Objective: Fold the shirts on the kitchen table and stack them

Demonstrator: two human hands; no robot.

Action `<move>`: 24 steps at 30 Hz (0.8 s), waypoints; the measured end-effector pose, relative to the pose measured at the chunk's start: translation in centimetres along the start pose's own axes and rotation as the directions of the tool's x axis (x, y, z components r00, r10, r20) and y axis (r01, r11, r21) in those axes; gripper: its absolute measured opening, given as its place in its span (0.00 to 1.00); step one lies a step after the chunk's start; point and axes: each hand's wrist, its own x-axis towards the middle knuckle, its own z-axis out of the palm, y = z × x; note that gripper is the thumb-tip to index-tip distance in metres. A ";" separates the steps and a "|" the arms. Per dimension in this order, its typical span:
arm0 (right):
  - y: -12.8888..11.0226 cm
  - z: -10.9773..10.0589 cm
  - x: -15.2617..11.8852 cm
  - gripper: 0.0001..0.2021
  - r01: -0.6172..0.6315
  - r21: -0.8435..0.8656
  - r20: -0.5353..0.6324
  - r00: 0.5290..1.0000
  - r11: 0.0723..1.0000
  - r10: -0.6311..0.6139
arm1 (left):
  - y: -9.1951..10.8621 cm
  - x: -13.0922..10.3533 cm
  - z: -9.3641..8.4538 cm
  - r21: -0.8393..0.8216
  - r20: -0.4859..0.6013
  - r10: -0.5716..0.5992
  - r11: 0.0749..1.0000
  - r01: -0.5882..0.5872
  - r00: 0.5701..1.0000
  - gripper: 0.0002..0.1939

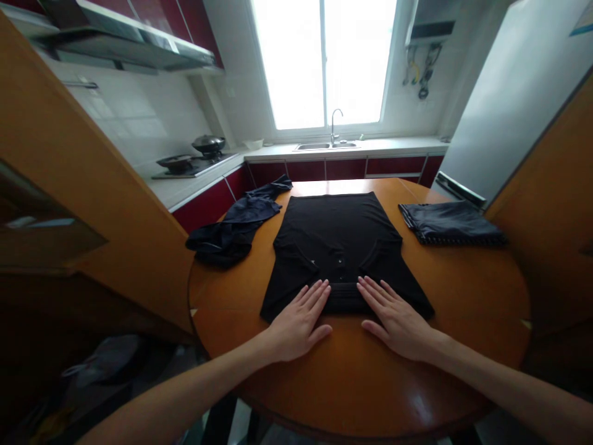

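Note:
A black garment lies spread flat on the round wooden table, its near edge towards me. Small buttons or studs show near its middle. My left hand rests flat on the near edge, left of the centre, fingers stretched out and pointing forward. On the right part of the same edge lies my right hand, palm down with its fingers extended. Between the two hands a raised band of the black cloth is visible. Neither hand grips anything.
Crumpled dark blue clothing lies at the table's left side. A folded dark cloth sits at the right. Beyond are a counter with a sink, a stove with pans, and a refrigerator.

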 end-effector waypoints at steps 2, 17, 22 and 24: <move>0.4 0.0 -0.6 0.38 -0.007 -0.012 -0.004 1.000 1.000 0.007 | -0.1 -0.8 0.0 0.005 0.009 -0.004 1.000 0.004 1.000 0.44; -1.8 -0.4 -1.0 0.41 -0.010 -0.083 -0.151 0.989 0.997 -0.002 | 1.2 -2.9 -2.1 0.106 -0.101 -0.029 0.994 0.040 0.994 0.39; -4.3 -0.2 0.8 0.40 0.118 -0.033 -0.048 0.992 0.993 -0.119 | 1.9 0.8 -2.5 0.038 -0.031 0.084 0.996 -0.083 0.996 0.38; -4.2 0.1 1.0 0.39 0.122 -0.014 -0.012 0.992 0.992 -0.122 | 1.5 1.4 -1.8 0.006 0.016 0.098 0.995 -0.098 0.995 0.40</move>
